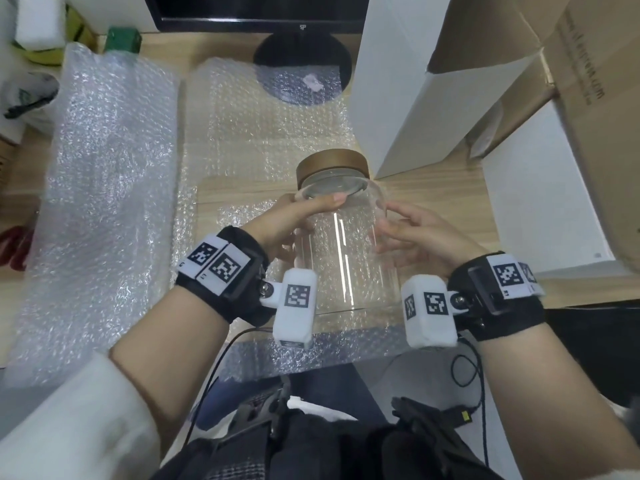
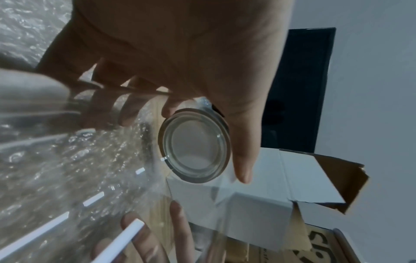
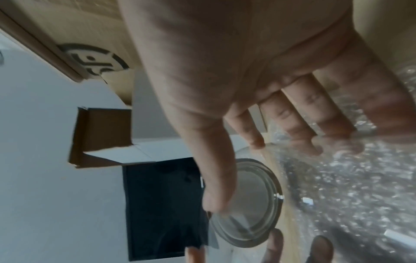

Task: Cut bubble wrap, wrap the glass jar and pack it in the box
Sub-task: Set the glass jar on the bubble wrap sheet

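A clear glass jar with a brown lid lies tilted between both hands, lid pointing away from me, over a flat sheet of bubble wrap. My left hand grips its left side, thumb across the shoulder below the lid. My right hand holds the right side, fingers spread on the glass. In the left wrist view the left hand wraps the jar. The right wrist view shows the right hand with its thumb on the jar. Whether the jar touches the wrap is unclear.
An open box, white outside and brown inside, stands at the right with a tall white flap just behind the jar. A second length of bubble wrap lies at the left. A monitor stand sits at the back of the wooden desk.
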Demonstrator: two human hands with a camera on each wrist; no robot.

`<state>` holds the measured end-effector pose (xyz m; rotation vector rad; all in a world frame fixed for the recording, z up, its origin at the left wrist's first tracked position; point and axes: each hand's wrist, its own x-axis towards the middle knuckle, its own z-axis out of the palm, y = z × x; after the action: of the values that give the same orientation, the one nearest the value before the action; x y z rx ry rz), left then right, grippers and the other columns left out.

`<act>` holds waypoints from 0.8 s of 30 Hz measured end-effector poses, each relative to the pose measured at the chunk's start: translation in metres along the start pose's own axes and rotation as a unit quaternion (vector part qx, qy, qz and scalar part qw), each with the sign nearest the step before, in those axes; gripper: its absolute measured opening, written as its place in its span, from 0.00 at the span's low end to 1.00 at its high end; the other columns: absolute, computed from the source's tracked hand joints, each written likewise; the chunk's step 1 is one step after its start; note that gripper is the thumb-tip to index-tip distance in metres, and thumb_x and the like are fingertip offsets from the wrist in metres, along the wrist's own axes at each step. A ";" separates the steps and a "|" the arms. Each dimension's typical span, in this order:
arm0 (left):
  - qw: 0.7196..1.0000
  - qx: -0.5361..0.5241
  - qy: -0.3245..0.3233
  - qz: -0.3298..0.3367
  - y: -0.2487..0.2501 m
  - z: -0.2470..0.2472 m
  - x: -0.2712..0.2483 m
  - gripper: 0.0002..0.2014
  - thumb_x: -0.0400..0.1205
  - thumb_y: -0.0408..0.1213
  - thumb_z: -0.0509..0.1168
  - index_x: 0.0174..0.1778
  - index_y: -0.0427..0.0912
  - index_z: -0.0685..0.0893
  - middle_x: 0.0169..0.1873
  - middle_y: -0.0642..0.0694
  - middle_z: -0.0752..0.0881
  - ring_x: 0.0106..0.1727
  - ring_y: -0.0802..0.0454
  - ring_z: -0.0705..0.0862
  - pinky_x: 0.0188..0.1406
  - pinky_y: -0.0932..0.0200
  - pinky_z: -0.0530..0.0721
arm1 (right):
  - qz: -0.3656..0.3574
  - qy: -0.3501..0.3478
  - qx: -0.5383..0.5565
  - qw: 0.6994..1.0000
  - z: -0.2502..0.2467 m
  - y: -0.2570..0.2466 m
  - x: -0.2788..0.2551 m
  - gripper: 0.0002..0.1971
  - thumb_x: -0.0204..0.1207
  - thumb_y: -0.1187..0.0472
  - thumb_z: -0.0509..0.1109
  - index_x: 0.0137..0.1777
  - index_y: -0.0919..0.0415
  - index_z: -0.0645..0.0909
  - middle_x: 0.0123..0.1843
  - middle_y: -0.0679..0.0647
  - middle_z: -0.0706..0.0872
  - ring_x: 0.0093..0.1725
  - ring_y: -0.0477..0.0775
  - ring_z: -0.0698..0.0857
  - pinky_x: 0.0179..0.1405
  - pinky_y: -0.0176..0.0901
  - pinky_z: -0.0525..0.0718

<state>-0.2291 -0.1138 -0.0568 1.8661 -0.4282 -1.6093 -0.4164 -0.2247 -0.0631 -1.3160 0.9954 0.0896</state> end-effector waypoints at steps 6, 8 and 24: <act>0.997 0.034 -0.057 -0.031 -0.002 0.005 -0.006 0.52 0.55 0.67 0.73 0.74 0.54 0.63 0.65 0.35 0.77 0.63 0.32 0.81 0.46 0.47 0.85 | 0.036 -0.054 0.003 0.998 -0.013 0.009 -0.009 0.49 0.41 0.37 0.85 0.66 0.45 0.72 0.53 0.64 0.89 0.50 0.68 0.88 0.43 0.55 0.88; 0.995 0.047 -0.074 -0.039 -0.010 0.010 -0.005 0.53 0.55 0.67 0.74 0.74 0.52 0.63 0.67 0.33 0.76 0.66 0.31 0.79 0.44 0.48 0.83 | 0.054 -0.076 0.001 0.996 -0.014 0.015 -0.008 0.51 0.40 0.41 0.86 0.67 0.44 0.71 0.53 0.66 0.89 0.51 0.71 0.87 0.46 0.58 0.89; 1.000 -0.006 0.015 -0.012 0.004 0.005 0.003 0.52 0.57 0.64 0.75 0.74 0.49 0.60 0.66 0.35 0.77 0.63 0.38 0.80 0.46 0.49 0.83 | 0.028 -0.075 0.034 0.996 -0.015 -0.002 0.018 0.46 0.53 0.47 0.80 0.75 0.44 0.69 0.59 0.66 0.85 0.47 0.60 0.87 0.43 0.50 0.90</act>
<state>-0.2330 -0.1202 -0.0567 1.8913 -0.3844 -1.5934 -0.4123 -0.2461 -0.0718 -1.2010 0.8986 0.1927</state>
